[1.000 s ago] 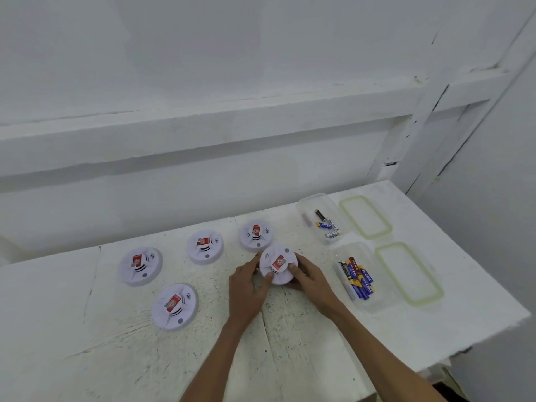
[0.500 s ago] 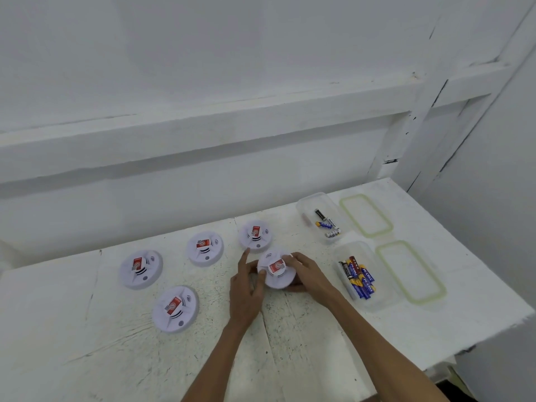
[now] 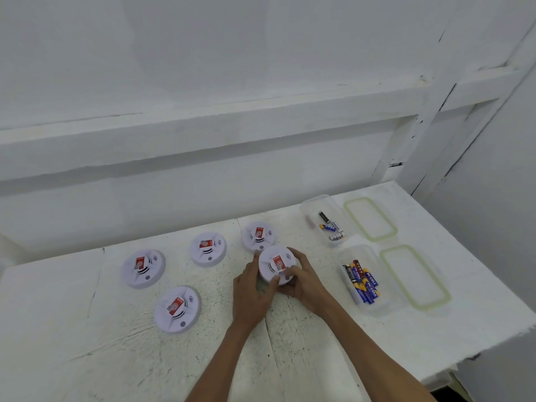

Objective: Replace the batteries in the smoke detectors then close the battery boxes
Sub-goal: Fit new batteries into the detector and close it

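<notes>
Over white bench (image 3: 87,358), gripping smoke detector (image 3: 277,264) with curled fingers (image 3: 272,285) of left hand (image 3: 251,288) and right hand (image 3: 307,282); ideally flipping it gently.

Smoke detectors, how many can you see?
5. The far-left detector; the front-left detector; the middle detector; the back detector; the held detector, gripped between the left hand and right hand. None looks hidden.
</notes>
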